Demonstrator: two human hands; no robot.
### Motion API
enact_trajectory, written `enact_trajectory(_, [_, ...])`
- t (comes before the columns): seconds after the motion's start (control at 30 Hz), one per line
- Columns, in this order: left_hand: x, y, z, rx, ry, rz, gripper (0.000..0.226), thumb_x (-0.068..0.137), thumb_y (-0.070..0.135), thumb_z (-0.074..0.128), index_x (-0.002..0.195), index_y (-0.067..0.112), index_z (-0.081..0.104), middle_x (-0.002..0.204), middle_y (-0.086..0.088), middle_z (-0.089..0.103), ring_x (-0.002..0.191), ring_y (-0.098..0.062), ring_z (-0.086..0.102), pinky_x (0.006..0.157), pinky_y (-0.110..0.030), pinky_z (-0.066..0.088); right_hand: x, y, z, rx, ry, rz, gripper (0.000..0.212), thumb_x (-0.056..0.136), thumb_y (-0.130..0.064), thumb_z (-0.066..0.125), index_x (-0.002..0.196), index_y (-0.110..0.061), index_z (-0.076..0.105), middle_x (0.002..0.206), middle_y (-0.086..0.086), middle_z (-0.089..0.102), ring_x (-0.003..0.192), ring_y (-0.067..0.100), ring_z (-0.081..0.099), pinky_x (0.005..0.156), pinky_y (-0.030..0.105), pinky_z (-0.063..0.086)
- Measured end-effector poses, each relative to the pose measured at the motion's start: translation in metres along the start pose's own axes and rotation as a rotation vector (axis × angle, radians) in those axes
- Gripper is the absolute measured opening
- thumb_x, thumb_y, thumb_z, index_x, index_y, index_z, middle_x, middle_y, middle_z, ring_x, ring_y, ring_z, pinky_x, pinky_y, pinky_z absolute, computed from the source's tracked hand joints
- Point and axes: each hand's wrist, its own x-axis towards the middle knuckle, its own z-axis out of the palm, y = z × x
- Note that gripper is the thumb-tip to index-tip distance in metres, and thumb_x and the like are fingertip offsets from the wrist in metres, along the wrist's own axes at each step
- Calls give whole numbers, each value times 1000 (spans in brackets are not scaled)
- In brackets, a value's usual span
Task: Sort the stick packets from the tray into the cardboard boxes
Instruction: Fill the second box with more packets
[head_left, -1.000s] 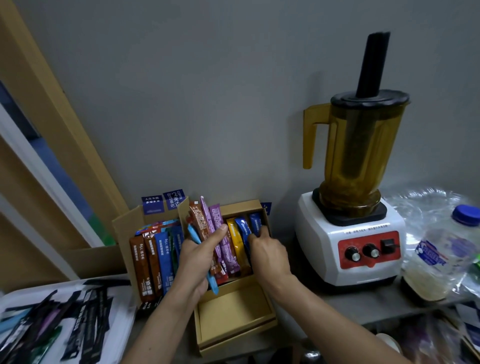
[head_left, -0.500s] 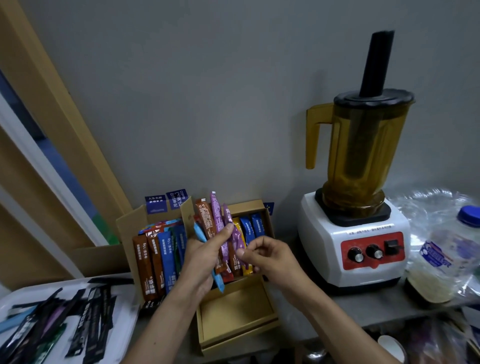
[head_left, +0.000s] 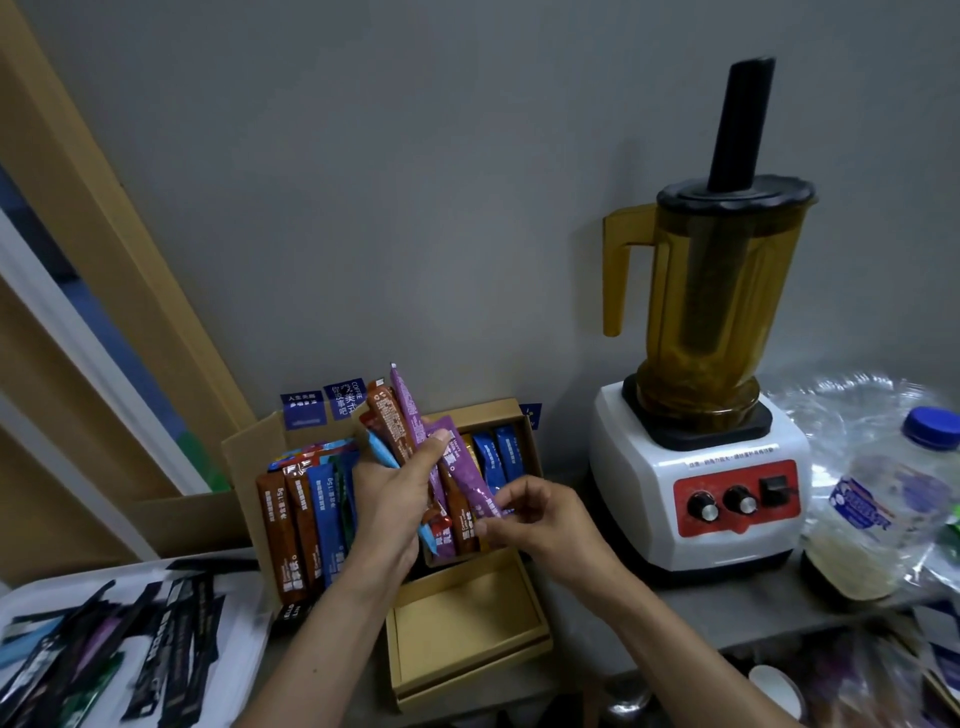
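Note:
My left hand (head_left: 392, 501) grips a fanned bunch of stick packets (head_left: 390, 422), brown, purple and light blue, held above the right cardboard box (head_left: 525, 415). My right hand (head_left: 530, 519) pinches the lower end of one purple packet (head_left: 467, 475) from that bunch. The right box holds blue, yellow and brown packets upright. The left cardboard box (head_left: 244, 457) is filled with brown and blue packets. A white tray (head_left: 244, 639) at the lower left carries several dark packets, blurred.
An open box lid (head_left: 467, 623) lies in front of the right box. A blender (head_left: 717, 364) with an amber jug stands to the right. A plastic bottle with a blue cap (head_left: 893, 499) and crumpled plastic sit at the far right. A wooden frame leans at the left.
My right hand left the blue packets in the right box and came up to the bunch, now pinching a purple packet. My left hand lifted the bunch slightly.

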Motion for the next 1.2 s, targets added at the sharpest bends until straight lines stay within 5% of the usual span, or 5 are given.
enact_trajectory(0.3, [-9, -1, -17, 347, -224, -17, 40, 76, 22, 86, 108, 25, 63, 105, -5, 75, 95, -20, 75, 83, -44, 63, 23, -32, -9, 722, 217, -67, 27, 95, -19, 69, 121, -13, 66, 113, 7, 77, 104, 20, 76, 79, 30, 60])
enact_trajectory(0.53, [-13, 6, -19, 186, -131, -68, 51, 79, 42, 79, 119, 15, 62, 102, -7, 78, 87, -19, 78, 63, -32, 64, 65, -28, -22, -342, 328, -138, 13, 98, -27, 68, 112, -28, 65, 99, -12, 70, 95, 3, 68, 89, 39, 62])
enact_trajectory(0.7, [-12, 10, -18, 112, -105, -129, 44, 85, 43, 75, 117, 15, 62, 99, -8, 78, 85, -22, 78, 56, -30, 60, 59, -5, -12, -958, 406, -231, 24, 98, -35, 67, 119, -23, 61, 111, -4, 71, 97, 17, 71, 80, 39, 61])
enact_trajectory(0.83, [-13, 7, -18, 93, -103, -98, 36, 85, 40, 75, 111, 19, 61, 101, -7, 76, 89, -21, 76, 57, -30, 59, 40, 2, 1, -1035, 382, -444, 31, 94, -36, 71, 119, -20, 64, 123, -1, 64, 95, 14, 71, 75, 30, 61])
enact_trajectory(1.2, [-3, 0, -10, 126, -83, -109, 50, 85, 52, 72, 118, 15, 62, 101, -7, 78, 89, -23, 78, 70, -38, 62, 40, 18, 13, -1289, 335, -183, 37, 102, -33, 61, 133, -13, 53, 132, 8, 59, 97, 21, 73, 78, 33, 61])
